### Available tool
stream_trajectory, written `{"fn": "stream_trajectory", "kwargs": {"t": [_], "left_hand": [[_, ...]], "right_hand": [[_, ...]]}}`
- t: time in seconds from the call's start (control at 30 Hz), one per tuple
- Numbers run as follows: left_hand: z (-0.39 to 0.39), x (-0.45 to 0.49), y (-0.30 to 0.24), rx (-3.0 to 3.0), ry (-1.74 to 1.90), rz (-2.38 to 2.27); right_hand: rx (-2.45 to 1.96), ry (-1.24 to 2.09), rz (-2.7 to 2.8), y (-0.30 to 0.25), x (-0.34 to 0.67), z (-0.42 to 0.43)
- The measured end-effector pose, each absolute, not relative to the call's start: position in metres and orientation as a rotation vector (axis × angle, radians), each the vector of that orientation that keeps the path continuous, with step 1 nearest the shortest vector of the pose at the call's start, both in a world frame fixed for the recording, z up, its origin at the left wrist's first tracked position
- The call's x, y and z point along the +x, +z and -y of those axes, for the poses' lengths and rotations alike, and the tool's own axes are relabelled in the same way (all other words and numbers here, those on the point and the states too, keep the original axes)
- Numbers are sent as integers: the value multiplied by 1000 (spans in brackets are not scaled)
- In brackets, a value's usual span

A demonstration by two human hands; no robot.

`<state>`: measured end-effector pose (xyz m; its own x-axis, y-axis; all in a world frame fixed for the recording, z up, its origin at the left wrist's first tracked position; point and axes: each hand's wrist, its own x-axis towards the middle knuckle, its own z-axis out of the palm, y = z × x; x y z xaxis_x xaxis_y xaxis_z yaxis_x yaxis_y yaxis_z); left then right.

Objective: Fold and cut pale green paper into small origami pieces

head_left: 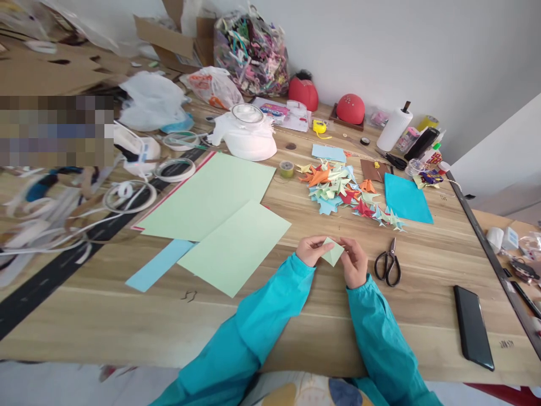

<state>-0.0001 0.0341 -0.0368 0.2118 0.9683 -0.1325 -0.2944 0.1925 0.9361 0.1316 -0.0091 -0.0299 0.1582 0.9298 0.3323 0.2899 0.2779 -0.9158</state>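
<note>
A craft workroom is indicated by the wooden worktable [431, 316], strewn with folded paper pieces [333, 183], scissors [392, 255] and bagged scraps [251, 53].

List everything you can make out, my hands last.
Wood-grain tabletop: one, light brown, throughout.
Folded paper square: one, pale green, front centre.
Flat paper sheets: at least two, pale green, left.
Paper strip: one, light blue, front left.
Folded paper shapes: many, mixed colours, right of centre.
Metal scissors: one, black-handled, right of the square.
Smartphone: one, black, front right.
Square sheet: one, teal, right of the shapes.
Rounded domes: two, red, at the back.
Scrap-filled clear bag: one, multicoloured, back.
Open cardboard box: one, brown, back left.
Coiled cords: several, white, left.
Other clutter: many, mixed colours, left, right and back.
Left hand: one, teal-sleeved, at the square's left side.
Right hand: one, teal-sleeved, at its right side.
</note>
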Motion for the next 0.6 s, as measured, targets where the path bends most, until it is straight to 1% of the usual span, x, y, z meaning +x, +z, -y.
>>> {"fn": "stream_trajectory", "kwargs": {"t": [0.1, 0.27, 0.6], "left_hand": [[-34, -1, -35, 1002, 1153, -953], [-35, -2, -34, 1118, 1148, -921], [-32, -4, -29, 1110, 1134, -928]], "right_hand": [[-1193, 824, 1302, -30, 131, 10], [-1314, 733, 1284, -32, 127, 7], [-1289, 751, 1274, -34, 126, 7]]}}
